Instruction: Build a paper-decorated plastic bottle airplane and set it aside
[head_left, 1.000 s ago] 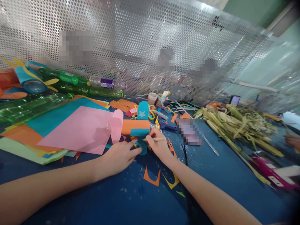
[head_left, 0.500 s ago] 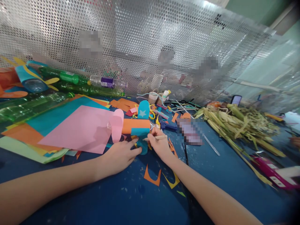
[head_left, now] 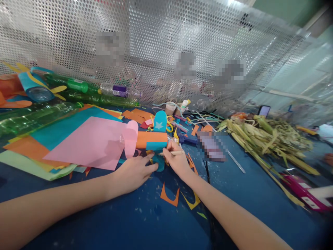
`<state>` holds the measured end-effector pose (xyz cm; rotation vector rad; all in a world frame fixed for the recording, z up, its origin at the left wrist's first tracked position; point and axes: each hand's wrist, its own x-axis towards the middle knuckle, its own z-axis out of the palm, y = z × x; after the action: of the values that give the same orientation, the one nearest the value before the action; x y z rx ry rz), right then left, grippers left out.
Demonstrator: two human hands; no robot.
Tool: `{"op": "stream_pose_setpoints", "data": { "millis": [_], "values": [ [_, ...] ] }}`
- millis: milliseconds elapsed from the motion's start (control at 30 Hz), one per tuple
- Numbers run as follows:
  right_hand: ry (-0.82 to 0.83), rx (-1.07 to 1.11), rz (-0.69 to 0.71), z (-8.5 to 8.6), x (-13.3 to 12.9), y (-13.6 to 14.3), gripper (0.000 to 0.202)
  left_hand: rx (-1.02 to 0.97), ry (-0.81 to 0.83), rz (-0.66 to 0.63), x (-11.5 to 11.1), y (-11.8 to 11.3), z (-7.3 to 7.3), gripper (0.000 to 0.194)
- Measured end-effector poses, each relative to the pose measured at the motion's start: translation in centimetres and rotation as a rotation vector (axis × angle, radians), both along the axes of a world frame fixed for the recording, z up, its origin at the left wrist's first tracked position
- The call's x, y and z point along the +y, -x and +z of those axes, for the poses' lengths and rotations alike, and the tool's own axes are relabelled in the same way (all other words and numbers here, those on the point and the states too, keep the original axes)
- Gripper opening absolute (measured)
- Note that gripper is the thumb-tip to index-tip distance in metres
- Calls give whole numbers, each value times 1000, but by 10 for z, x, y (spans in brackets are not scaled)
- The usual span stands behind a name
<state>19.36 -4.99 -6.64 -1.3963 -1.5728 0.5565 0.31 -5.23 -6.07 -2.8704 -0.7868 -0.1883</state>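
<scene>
A small plane made from a plastic bottle lies on the blue table in front of me. Its body is wrapped in orange paper (head_left: pixel 145 136), with a pink tail (head_left: pixel 130 139) at the left. One blue paper wing (head_left: pixel 160 121) with a pale star points away from me; the other wing (head_left: pixel 159 166) reaches towards me. My left hand (head_left: pixel 135 173) rests with fingers stretched out, its fingertips on the near wing. My right hand (head_left: pixel 175 159) is closed round a slim pale pen (head_left: pixel 178 152), whose tip is over the near wing. The mark under the tip is too small to make out.
Coloured paper sheets (head_left: pixel 88 146) and green bottles (head_left: pixel 39 116) lie to the left. Paper scraps (head_left: pixel 170 196), a phone (head_left: pixel 212 146) and a glue gun (head_left: pixel 188 139) surround the plane. Dried husks (head_left: pixel 260 139) and a magenta device (head_left: pixel 303 191) are at right. A bubble-wrap screen (head_left: pixel 156 45) stands behind.
The view has shifted very slightly. My right hand and the pen have moved a tiny bit over the near wing; my left hand stays in place.
</scene>
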Motion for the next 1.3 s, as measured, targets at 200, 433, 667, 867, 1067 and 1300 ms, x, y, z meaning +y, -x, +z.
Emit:
{"op": "stream_pose_setpoints", "data": {
  "millis": [200, 433, 667, 867, 1067, 1300],
  "values": [
    [13, -10, -1, 0, 0, 0, 22, -2, 1, -4, 0, 0, -1, 28],
    [9, 9, 8, 0, 0, 0, 21, 1, 4, 4, 0, 0, -1, 29],
    [2, 13, -4, 1, 0, 0, 22, 6, 13, 2, 0, 0, 0, 29],
    [-3, 13, -13, 0, 0, 0, 22, 7, -3, 3, 0, 1, -1, 29],
    [-7, -9, -30, 0, 1, -1, 20, 0, 14, 5, 0, 1, 0, 28],
    [9, 15, -16, -1, 1, -1, 20, 15, 15, 4, -1, 0, 2, 27]
  ]
}}
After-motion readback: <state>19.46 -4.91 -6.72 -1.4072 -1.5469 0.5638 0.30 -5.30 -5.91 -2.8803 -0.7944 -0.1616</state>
